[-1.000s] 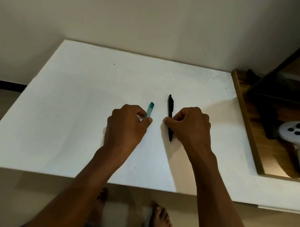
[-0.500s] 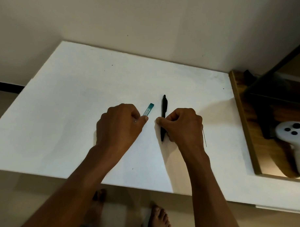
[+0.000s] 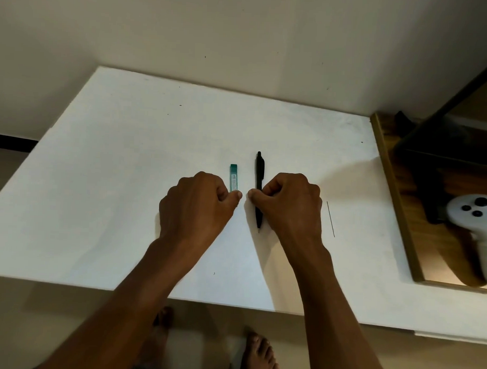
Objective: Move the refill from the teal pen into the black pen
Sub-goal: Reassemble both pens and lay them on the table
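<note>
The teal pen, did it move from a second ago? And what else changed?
Yes. The teal pen swung from leaning right to pointing straight up the white table, with more of it showing past the left hand. A thin refill came into view lying right of the right hand. The black pen stayed flat under that hand, and both hands stayed curled beside their pens.

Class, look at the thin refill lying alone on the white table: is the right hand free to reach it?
Probably yes. The thin refill lies bare just outside the right hand, nothing between, but that hand is pinching the black pen.
</note>
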